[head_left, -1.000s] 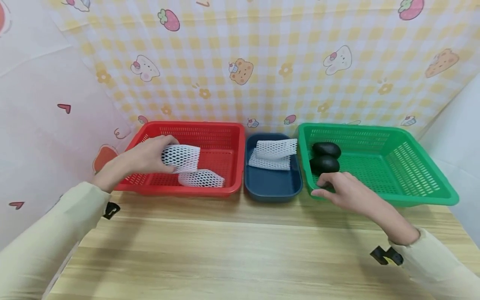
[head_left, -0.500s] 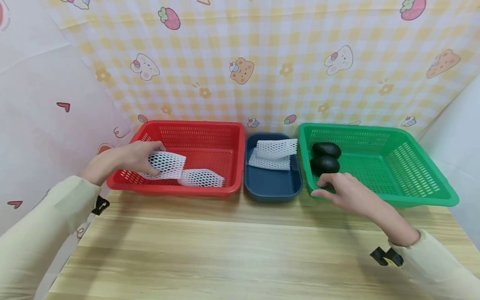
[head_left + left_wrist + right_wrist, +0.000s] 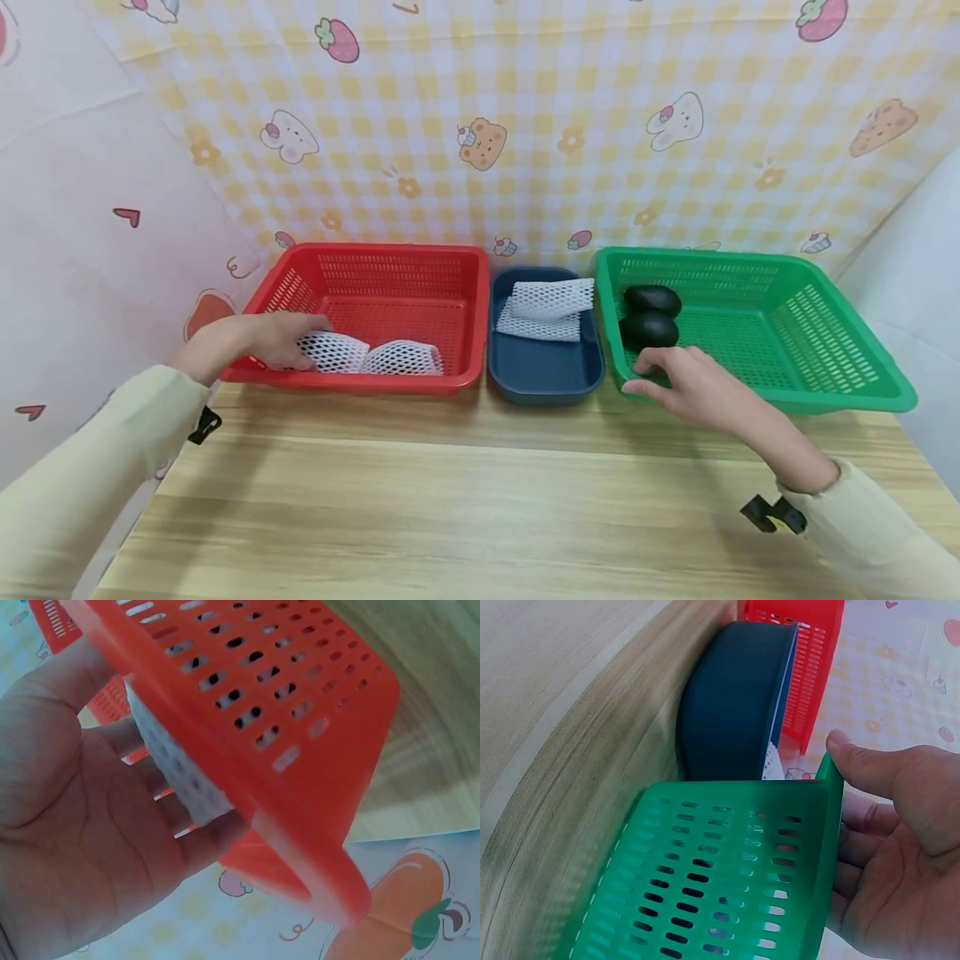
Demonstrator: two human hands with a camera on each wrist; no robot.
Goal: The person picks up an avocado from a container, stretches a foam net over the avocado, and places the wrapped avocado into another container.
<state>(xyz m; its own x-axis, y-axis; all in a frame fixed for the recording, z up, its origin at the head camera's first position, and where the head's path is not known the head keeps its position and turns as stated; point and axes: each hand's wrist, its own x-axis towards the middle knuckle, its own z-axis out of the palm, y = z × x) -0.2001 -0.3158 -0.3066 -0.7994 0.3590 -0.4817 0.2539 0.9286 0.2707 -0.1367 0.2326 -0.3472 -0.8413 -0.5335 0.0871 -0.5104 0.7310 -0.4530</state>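
Netted piece: Your white mesh sleeve [image 3: 335, 352], dark showing through its holes, lies inside the red basket [image 3: 474, 317], beside a second sleeve [image 3: 405, 358].
Left hand [image 3: 272, 339]: Your thumb and fingers, parted by the sleeve's width, curve round its end.
Right hand [image 3: 690, 377]: Your thumb and bent fingers straddle the rim of the green basket [image 3: 802, 402].
Out of sight: The sleeve's far end, behind your left hand; your right fingertips, past the rim.
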